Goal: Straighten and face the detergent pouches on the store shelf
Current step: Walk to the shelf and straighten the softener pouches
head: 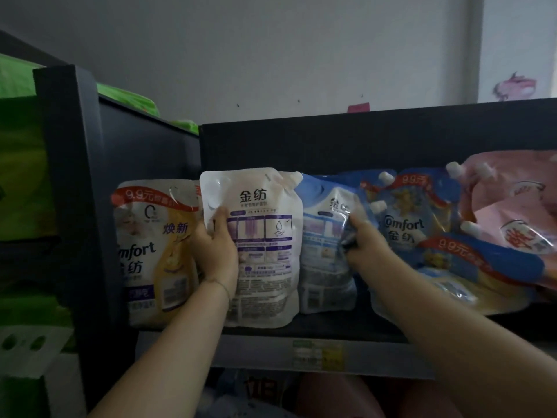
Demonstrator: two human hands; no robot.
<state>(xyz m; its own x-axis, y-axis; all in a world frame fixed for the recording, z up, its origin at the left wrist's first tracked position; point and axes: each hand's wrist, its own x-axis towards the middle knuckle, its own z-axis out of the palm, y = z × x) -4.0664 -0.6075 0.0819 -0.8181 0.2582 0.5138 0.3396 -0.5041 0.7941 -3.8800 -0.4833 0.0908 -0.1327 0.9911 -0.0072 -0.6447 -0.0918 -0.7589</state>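
**Forearms reaching up to the detergent row**

Left hand [215, 245] is gripping the left edge of the white pouch [259, 236], which is standing upright on the dark shelf [331, 330]. Right hand [366, 247] is pinching the crumpled right edge of the neighbouring light-blue pouch [324, 257].

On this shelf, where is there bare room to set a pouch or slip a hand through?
Only a thin strip of shelf board before the blue-white pouch, plus open space above the pouch tops. Right of it, blue pouches and the pink pouch overlap tightly.
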